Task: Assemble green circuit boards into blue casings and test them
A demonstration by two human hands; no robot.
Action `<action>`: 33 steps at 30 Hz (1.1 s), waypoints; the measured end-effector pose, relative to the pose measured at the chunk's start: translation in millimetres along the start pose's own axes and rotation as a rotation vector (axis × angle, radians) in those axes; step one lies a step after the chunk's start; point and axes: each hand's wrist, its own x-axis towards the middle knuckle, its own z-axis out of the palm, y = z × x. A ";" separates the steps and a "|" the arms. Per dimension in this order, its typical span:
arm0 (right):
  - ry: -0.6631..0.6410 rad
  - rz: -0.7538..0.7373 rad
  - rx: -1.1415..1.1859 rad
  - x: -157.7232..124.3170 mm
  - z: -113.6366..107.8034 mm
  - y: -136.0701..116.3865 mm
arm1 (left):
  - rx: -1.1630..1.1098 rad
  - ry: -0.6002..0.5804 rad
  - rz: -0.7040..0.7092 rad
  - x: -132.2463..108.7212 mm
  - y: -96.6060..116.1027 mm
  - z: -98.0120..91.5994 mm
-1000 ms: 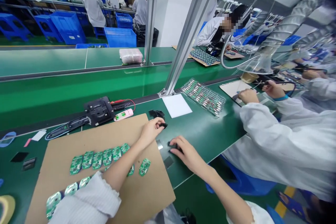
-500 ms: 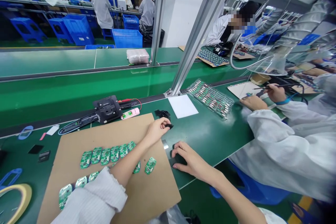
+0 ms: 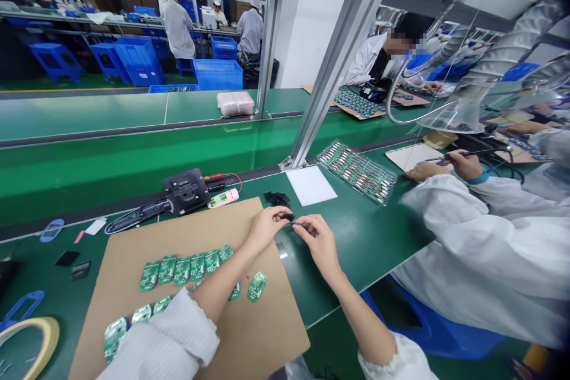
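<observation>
Far left, beyond the line: rows of blue plastic crates (image 3: 138, 62). Between those and the near station, an aluminium upright (image 3: 338, 59) and a second green bench (image 3: 89, 113), with a clear plastic bag of parts (image 3: 235, 104) on top. Near station: a green assembly bench (image 3: 365, 255), partly blocked at right by a co-worker's white sleeve (image 3: 485, 261), with a soldering iron (image 3: 467, 154) in that person's hand. On the bench, left of centre: a cardboard sheet (image 3: 276, 320) bearing green circuit boards (image 3: 182, 270) in rows. Just beyond the sheet: a black test fixture (image 3: 184, 191) and a pink device (image 3: 222, 198). Further right: a white sheet (image 3: 310, 185) and a clear tray of boards (image 3: 358, 172). Left hand (image 3: 267, 228) and right hand (image 3: 318, 242) together, clamped on a small black part (image 3: 291, 219), just past the cardboard's right edge, above the bench. Nearby, beside the white sheet: a loose pile of black pieces (image 3: 276, 198).
</observation>
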 end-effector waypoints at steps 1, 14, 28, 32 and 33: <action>0.011 0.008 0.016 3.6 4.3 0.8 | -0.007 -0.016 0.002 0.9 -1.2 -0.7; -0.167 -0.008 -0.127 -15.5 6.9 -4.7 | 0.057 0.003 0.040 -1.1 -6.1 -2.3; -0.514 -0.165 -0.335 -20.1 -4.8 -15.9 | 0.021 0.023 0.026 4.3 -11.8 2.1; -0.556 -0.218 -0.371 -16.9 -5.1 -20.0 | 0.024 0.001 0.022 4.3 -10.1 1.4; -0.570 -0.237 -0.374 -14.7 -7.0 -20.9 | 0.027 -0.006 0.022 4.0 -9.6 1.1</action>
